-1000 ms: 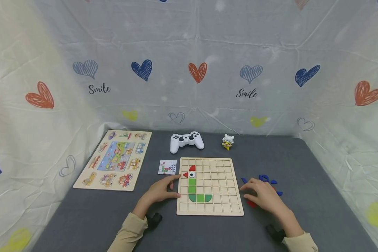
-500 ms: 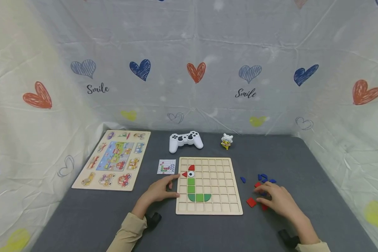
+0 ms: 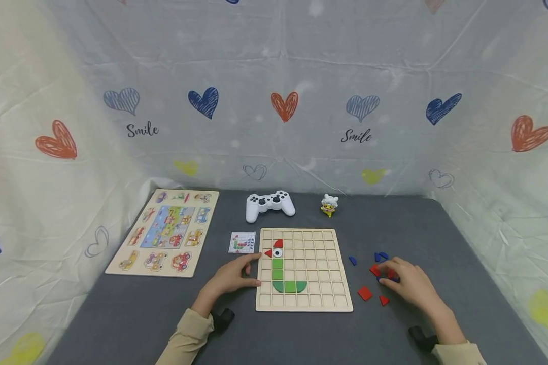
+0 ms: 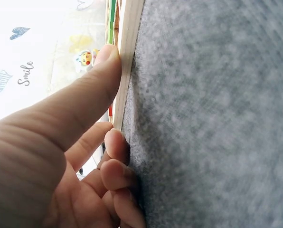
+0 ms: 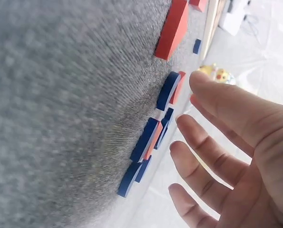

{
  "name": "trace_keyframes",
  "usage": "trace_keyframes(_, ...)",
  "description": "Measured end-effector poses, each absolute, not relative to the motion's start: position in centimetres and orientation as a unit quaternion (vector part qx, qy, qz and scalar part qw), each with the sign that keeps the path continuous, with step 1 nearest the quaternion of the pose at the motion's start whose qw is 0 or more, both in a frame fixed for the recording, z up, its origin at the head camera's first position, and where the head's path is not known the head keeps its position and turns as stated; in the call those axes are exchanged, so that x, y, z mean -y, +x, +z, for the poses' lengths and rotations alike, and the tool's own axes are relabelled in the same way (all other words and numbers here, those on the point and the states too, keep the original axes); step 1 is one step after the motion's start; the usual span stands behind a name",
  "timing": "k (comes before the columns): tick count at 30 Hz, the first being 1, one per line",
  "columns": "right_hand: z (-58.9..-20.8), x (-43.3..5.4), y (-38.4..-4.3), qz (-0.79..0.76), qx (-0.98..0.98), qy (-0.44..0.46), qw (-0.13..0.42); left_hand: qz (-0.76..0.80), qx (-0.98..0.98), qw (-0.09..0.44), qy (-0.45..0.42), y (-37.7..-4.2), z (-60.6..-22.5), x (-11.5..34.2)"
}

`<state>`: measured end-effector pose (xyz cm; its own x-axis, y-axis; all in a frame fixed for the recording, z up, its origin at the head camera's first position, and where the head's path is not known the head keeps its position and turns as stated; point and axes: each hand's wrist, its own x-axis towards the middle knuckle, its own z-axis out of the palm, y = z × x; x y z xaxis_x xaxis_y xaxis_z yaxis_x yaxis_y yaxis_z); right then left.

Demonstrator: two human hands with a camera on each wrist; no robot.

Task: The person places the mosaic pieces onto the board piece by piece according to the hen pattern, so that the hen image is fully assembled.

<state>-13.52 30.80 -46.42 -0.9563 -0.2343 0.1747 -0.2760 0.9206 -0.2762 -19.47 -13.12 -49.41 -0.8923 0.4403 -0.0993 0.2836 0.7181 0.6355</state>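
Note:
A wooden grid board (image 3: 321, 291) lies in the middle of the table, with red, green and eye pieces set in its left columns, among them a green square (image 3: 278, 274) and an eye tile (image 3: 277, 253). My left hand (image 3: 228, 276) touches the board's left edge with thumb and index fingertips; in the left wrist view the thumb (image 4: 91, 90) lies along that edge. My right hand (image 3: 413, 285) hovers over loose red and blue pieces right of the board. In the right wrist view its fingers are spread and hold nothing, close to a blue curved piece (image 5: 167, 90).
A red square (image 3: 365, 293), a red triangle (image 3: 384, 300) and a blue piece (image 3: 353, 260) lie between board and right hand. Behind are a pattern card (image 3: 242, 242), a white game controller (image 3: 270, 204) and a small figurine (image 3: 329, 205). A picture puzzle board (image 3: 164, 233) lies at left.
My right hand has moved right, from the board's right edge to the loose pieces, uncovering the red square and triangle. My left hand has stayed at the board's edge.

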Motion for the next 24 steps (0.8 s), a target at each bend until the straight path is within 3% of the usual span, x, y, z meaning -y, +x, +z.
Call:
trace_keyframes(10, -47.0, -31.3, -14.8, 0.139, 0.97, 0.182, 0.087, 0.314, -0.921, 0.121, 0.197, -19.5, -49.6, 13.1)
trace_keyframes(24, -47.0, -31.0, -16.0, 0.137, 0.968, 0.209, 0.035, 0.32, -0.919, 0.121, 0.196, -19.5, -49.5, 13.1)
